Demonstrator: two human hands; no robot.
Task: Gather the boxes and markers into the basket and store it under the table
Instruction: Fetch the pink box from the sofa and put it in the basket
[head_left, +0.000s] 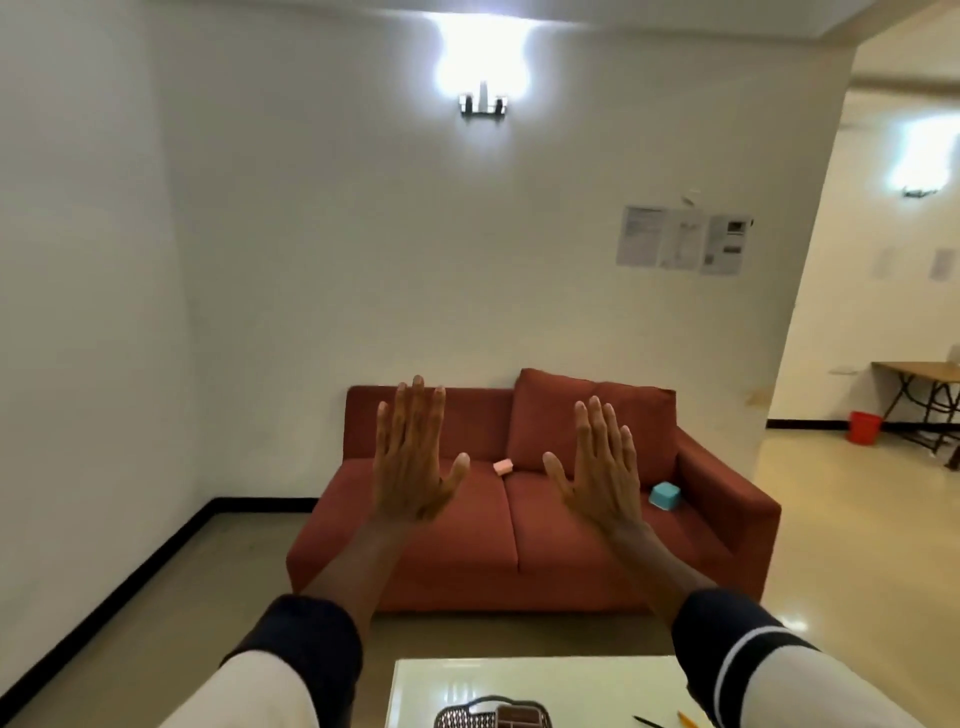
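home living room | red sofa (530, 499) | wall lamp (483, 104)

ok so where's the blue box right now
In the head view the blue box sits on the right seat cushion of the red sofa, close to its right armrest, with the pink box further left near the backrest.

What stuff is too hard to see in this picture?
All in the head view:
- Basket: cut off by the bottom edge, so its contents are unclear.
- Markers on the table: cut off by the bottom edge; only the ends show.
- Pink box on the sofa: small, blurry, no detail.
- Papers on the wall: print too small to read.
- Under the table: out of view.
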